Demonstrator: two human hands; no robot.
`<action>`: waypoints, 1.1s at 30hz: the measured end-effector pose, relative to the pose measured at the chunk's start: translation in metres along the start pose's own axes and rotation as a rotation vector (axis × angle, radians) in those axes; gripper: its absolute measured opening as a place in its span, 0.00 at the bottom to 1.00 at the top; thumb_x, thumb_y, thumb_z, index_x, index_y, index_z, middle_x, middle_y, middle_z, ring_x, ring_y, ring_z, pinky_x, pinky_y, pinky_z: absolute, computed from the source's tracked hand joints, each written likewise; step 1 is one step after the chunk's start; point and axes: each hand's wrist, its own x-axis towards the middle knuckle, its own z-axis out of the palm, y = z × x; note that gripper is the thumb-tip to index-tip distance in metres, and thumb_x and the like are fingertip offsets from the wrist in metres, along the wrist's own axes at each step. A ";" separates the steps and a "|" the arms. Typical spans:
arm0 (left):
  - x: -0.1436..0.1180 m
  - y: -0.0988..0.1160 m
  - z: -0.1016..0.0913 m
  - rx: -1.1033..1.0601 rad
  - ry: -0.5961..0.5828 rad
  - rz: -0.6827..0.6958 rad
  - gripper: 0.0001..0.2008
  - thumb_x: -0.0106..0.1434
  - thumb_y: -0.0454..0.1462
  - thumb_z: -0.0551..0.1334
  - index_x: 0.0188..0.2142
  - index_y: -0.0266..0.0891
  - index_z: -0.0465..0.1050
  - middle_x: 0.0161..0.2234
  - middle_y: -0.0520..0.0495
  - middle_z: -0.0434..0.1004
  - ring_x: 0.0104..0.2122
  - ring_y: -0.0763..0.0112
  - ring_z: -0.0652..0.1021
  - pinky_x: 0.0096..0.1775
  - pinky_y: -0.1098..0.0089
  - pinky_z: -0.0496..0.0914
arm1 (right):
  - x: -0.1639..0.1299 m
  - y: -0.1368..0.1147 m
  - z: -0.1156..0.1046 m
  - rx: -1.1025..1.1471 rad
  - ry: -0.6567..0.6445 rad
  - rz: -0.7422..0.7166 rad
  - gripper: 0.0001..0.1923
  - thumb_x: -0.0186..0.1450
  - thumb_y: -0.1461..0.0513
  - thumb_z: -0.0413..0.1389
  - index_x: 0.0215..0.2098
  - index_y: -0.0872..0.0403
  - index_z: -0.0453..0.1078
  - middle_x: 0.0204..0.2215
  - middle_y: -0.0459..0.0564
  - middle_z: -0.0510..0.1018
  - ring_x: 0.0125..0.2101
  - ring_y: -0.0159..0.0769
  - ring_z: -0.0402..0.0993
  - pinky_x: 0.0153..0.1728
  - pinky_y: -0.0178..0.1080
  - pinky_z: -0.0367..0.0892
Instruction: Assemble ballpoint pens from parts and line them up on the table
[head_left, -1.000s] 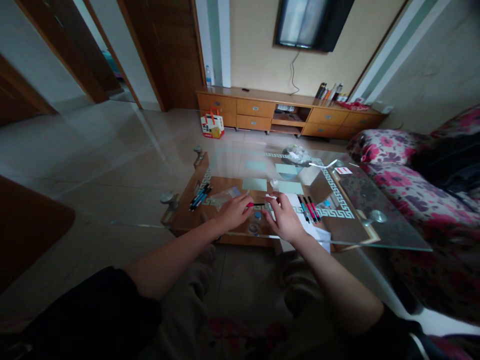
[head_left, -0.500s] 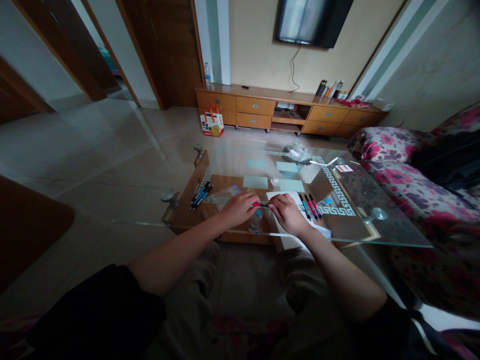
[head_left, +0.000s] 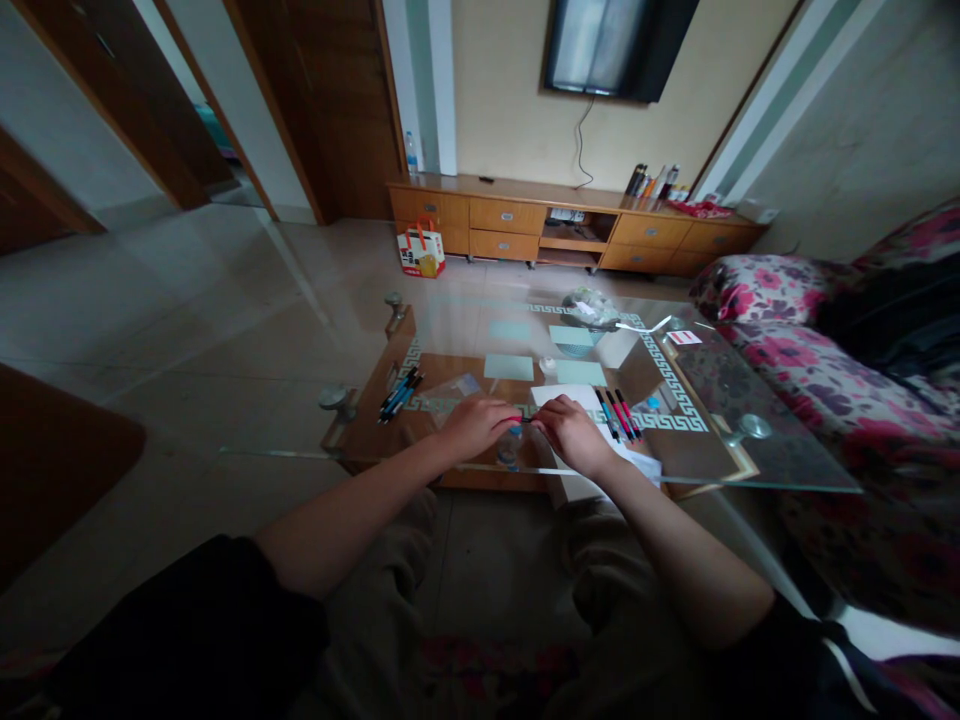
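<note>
hands drawn closer since a second ago | left hand (head_left: 476, 425) and right hand (head_left: 574, 432) fingers pinch red pen (head_left: 519, 417) | risk: slips, rolls off glass counter (head_left: 750, 470)

My fingers (head_left: 501, 420) pinch a smooth plastic pen (head_left: 523, 418), red and black. The table top (head_left: 765, 460) is clear glossy glass on shiny metal studs (head_left: 334, 397), over a polished wooden shelf (head_left: 375, 430). Matt white paper (head_left: 562, 396) lies on it. On the right, the sofa (head_left: 810, 370) is flowered cloth.
</note>
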 end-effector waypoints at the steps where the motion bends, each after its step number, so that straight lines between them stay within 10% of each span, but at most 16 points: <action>1: 0.000 0.000 0.000 -0.002 -0.006 -0.002 0.13 0.72 0.41 0.54 0.42 0.43 0.78 0.36 0.47 0.79 0.38 0.67 0.77 0.41 0.68 0.66 | 0.000 -0.001 0.000 -0.009 -0.002 -0.004 0.14 0.73 0.58 0.49 0.37 0.53 0.74 0.35 0.53 0.75 0.40 0.42 0.64 0.42 0.42 0.60; 23: 0.001 0.005 0.000 0.018 -0.003 -0.014 0.10 0.71 0.41 0.56 0.42 0.42 0.75 0.39 0.47 0.81 0.40 0.65 0.78 0.44 0.66 0.66 | -0.006 -0.006 -0.001 0.036 0.115 0.072 0.20 0.70 0.51 0.53 0.55 0.53 0.67 0.49 0.58 0.71 0.49 0.48 0.66 0.49 0.50 0.66; 33: 0.001 0.005 -0.001 0.031 0.001 -0.010 0.09 0.70 0.40 0.56 0.41 0.43 0.74 0.38 0.47 0.80 0.41 0.64 0.78 0.47 0.64 0.64 | -0.004 -0.003 0.004 0.059 0.139 0.046 0.10 0.71 0.56 0.52 0.46 0.51 0.71 0.53 0.57 0.68 0.51 0.47 0.66 0.51 0.51 0.67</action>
